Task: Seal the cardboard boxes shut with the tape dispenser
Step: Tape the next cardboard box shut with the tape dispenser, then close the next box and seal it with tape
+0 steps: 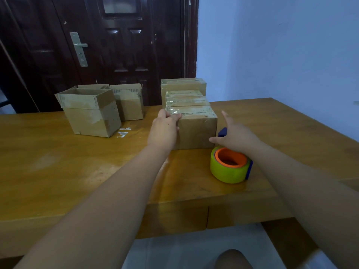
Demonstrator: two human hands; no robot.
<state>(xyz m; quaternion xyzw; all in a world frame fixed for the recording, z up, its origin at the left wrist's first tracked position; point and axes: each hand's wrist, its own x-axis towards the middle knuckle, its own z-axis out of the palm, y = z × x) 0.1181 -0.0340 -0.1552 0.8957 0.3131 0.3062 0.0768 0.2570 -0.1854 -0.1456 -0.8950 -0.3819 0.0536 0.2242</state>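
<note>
Tape dispenser [229,171] lay near the table's [77,171] near edge, close under my right hand [236,137], spread wide and empty, while my left hand [164,132] gripped the taped box [198,131] just beyond it.

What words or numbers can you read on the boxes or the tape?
No text can be read.
On the front open box: dark flap marks, too blurred.
On the back open box: same, too blurred.
On the sealed box: shiny tape, nothing readable.
On the tape dispenser: no label shows.
</note>
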